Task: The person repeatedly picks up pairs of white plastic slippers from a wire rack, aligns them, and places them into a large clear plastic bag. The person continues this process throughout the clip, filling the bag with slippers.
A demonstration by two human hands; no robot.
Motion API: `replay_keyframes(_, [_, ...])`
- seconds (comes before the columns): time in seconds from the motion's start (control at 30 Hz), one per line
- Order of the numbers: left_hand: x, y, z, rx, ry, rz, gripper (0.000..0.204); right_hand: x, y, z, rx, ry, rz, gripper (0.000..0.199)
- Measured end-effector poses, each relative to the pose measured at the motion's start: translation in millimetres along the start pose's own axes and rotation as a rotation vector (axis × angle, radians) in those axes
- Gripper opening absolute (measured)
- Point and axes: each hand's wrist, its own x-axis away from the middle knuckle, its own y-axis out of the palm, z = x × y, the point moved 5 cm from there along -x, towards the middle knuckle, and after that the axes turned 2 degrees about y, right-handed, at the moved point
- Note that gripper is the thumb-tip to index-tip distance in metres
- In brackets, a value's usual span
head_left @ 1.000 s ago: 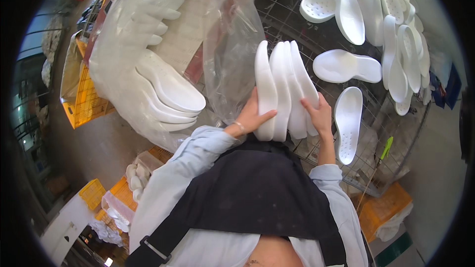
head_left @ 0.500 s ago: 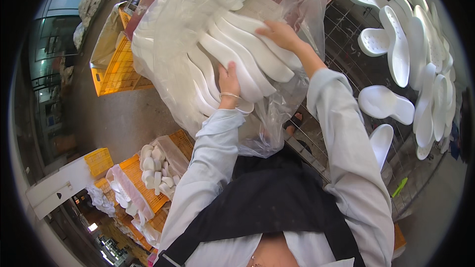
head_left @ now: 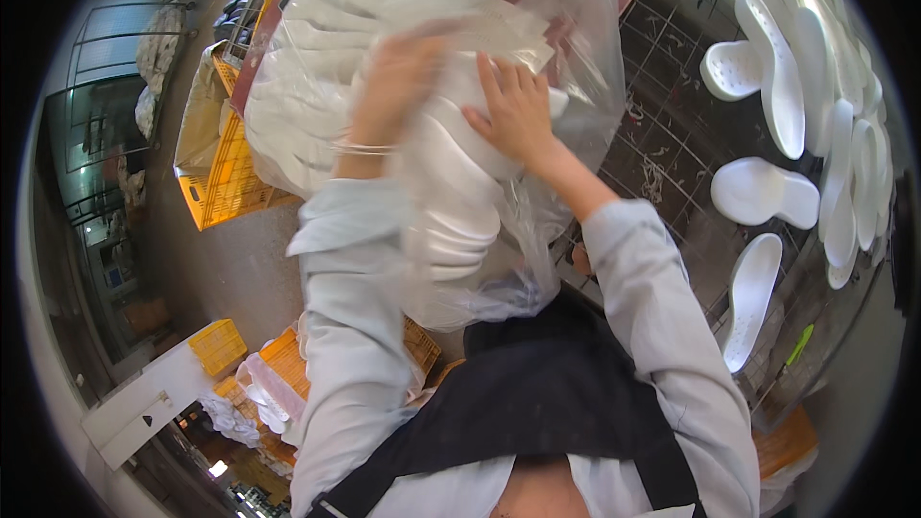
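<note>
A large clear plastic bag (head_left: 460,302) holds many white shoe soles (head_left: 460,230), lying in overlapping rows. My right hand (head_left: 515,113) rests on the soles at the bag's mouth, its fingers spread. Left of it, my left hand (head_left: 398,82) is above the soles and smeared by motion, so its fingers cannot be made out. A white band circles that wrist. Both forearms partly cover the bag, and more soles at its far left show through the film.
On the right, a wire-grid rack (head_left: 662,48) bears many loose white soles (head_left: 770,77), with a green-handled tool (head_left: 799,345) near its front. A yellow crate (head_left: 225,187) stands left of the bag. Orange crates (head_left: 285,364) with white pieces are at the lower left.
My left hand has left the near soles and moved up and left. My right hand has come slightly left and down, with its fingers now spread. The near soles now lie stacked closer together.
</note>
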Motion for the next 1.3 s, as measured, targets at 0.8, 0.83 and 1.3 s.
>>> replay_keyframes(0.8, [16.8, 143.2, -69.2, -1.234, 0.26, -0.733, 0.063, 168.4, -206.9, 243.0, -0.106, 0.277, -0.277, 0.046])
replay_keyframes(0.83, [17.0, 156.5, -62.1, -1.235, 0.239, -0.758, 0.061, 179.6, -227.5, 256.7, 0.106, 0.355, -0.318, 0.063])
replay_keyframes(1.3, [-194.4, 422.9, -24.7, -0.365, -0.108, -0.207, 0.103, 163.7, -333.5, 354.5, -0.031, 0.824, -0.849, 0.12])
